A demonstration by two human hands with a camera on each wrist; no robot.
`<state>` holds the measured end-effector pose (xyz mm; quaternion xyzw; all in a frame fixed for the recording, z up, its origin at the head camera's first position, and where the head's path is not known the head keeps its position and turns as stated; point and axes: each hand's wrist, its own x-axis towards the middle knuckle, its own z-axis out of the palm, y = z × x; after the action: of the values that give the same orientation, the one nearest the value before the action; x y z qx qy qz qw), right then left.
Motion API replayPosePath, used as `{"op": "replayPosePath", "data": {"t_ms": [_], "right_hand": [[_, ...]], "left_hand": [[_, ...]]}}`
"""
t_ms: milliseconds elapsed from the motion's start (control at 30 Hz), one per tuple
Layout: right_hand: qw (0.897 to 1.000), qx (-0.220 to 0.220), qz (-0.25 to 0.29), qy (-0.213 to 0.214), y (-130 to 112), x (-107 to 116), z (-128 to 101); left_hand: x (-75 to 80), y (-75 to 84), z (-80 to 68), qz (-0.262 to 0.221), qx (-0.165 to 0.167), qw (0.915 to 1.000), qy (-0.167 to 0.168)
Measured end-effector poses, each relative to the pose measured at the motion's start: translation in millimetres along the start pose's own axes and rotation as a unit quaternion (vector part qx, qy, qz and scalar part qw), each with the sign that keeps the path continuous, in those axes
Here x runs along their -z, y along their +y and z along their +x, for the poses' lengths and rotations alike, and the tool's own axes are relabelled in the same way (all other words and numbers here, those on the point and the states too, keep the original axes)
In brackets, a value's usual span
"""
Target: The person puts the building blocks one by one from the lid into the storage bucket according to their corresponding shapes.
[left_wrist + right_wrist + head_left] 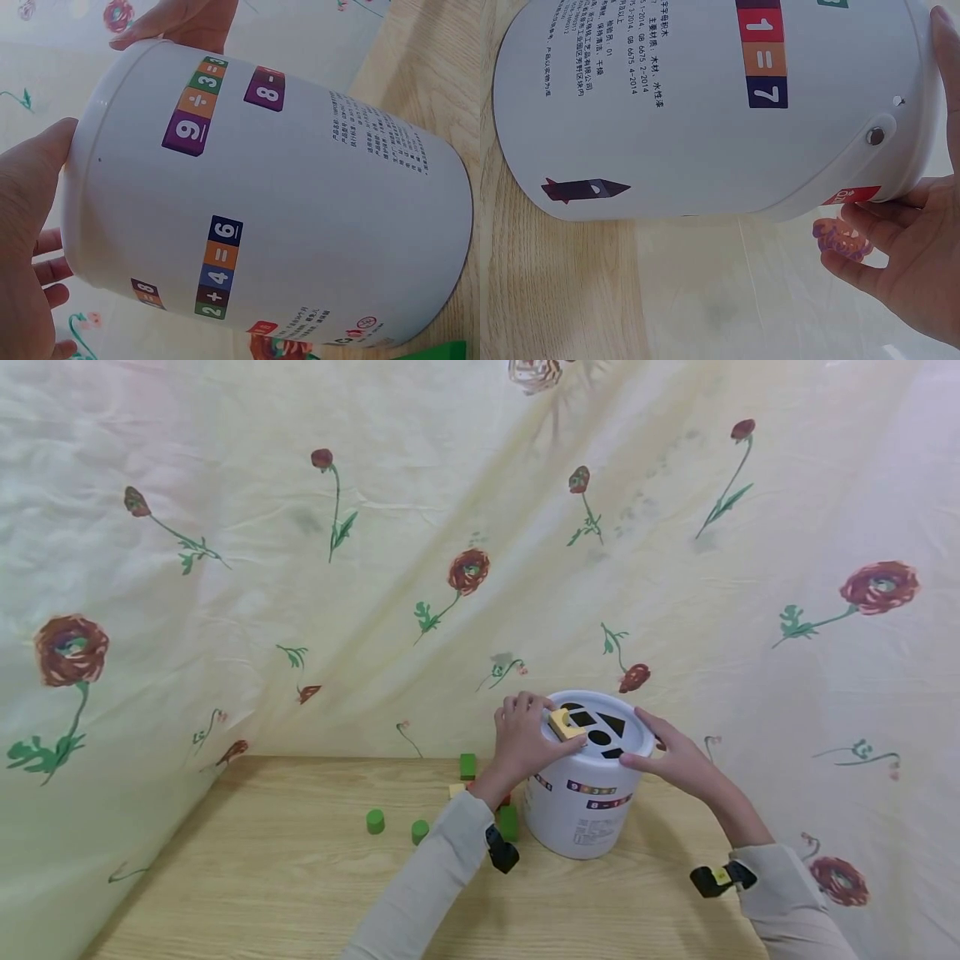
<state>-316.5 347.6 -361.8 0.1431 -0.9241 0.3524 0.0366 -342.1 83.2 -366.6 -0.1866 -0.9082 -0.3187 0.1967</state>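
The left hand's (521, 735) thumb and fingers seem to pinch a yellow block (563, 724) on the lid (600, 702) of a white bucket (566, 827); opposite, the right hand (678, 764) grips it, fingers apart. The bucket stands toward the desk's (262, 860) back edge, green blocks (375, 822) to its left.

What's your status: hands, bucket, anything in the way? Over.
Left hand by yellow arch block, grip unclear; right hand grips lid's right rim. Shape-sorter bucket upright, lid on. Green cylinders lie left, apparently out of the way.
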Motion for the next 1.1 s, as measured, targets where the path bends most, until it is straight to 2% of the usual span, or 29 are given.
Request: {"op": "replayPosePath", "data": {"t_ms": [333, 667, 800, 1100], "right_hand": [[1.0, 0.003, 0.002, -0.004, -2, -4, -1], [1.0, 0.004, 0.002, -0.009, -4, 0, -1], [1.0, 0.005, -0.004, -0.01, -2, 2, -1], [1.0, 0.003, -0.01, -0.016, -1, 3, 2]], "left_hand": [[5.3, -6.8, -7.0, 0.001, 0.01, 0.9999, 0.009], [29.7, -30.2, -16.3, 0.022, -0.04, 0.9982, 0.039], [40.2, -40.3, -21.5, 0.021, -0.042, 0.9984, 0.03], [53.3, -67.5, -33.0, 0.066, -0.044, 0.9969, -0.001]]}}
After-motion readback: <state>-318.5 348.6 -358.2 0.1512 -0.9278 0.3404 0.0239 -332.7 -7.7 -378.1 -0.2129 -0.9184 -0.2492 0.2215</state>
